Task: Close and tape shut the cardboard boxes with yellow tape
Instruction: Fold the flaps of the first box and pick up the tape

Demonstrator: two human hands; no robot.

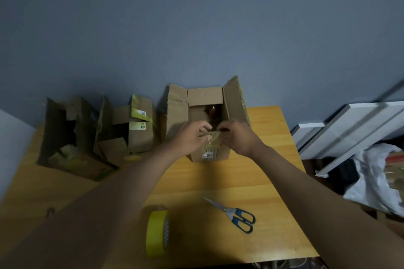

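My left hand [192, 135] and right hand [235, 135] meet over the near edge of the brown cardboard box [207, 120] standing open on the yellow wooden surface [218, 181]. Both hands curl their fingers round the near flap [211, 135] of this box, gripping it between them; the fingertips almost touch at its middle. Beyond my hands the far flap and the two side flaps stand upright, and a dark reddish item [213, 111], too dim to identify, shows inside. A printed label [208, 153] lies on the box wall just below my hands. To the left of my left hand stand two more open cardboard boxes: a smaller one with yellow-green labels [133, 129], and beyond it a larger, darker one [70, 135] with crumpled flaps. Nearer to me than my hands, between my forearms, lie a roll of yellow tape [157, 233] resting on its edge and a pair of blue-handled scissors [234, 214], blades closed, well apart from the box. To the right of my right arm, off the surface, white boards [349, 129] lean and a white plastic bag [376, 177] sits.
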